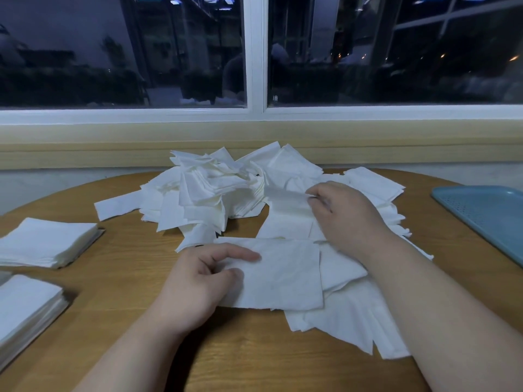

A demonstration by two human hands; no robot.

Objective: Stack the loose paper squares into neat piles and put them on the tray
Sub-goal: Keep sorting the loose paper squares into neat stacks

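Our left hand [198, 281] pinches one square [285, 275], likely as a pile's base, while our right hand [348, 219] pinches another sheet [285, 202] off the heap [209, 188] beyond — the tray [486, 213] lies to its right.

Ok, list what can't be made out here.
Head view:
Tray: cut by the right edge, far part unseen.
Near pile: cut by the left edge.
Right hand: pinches a sheet; its back hides the other fingers.
Square in left hand: one or several, cannot tell.

Round wooden table [135, 281]; white-framed window [257, 66] behind, dark outside.
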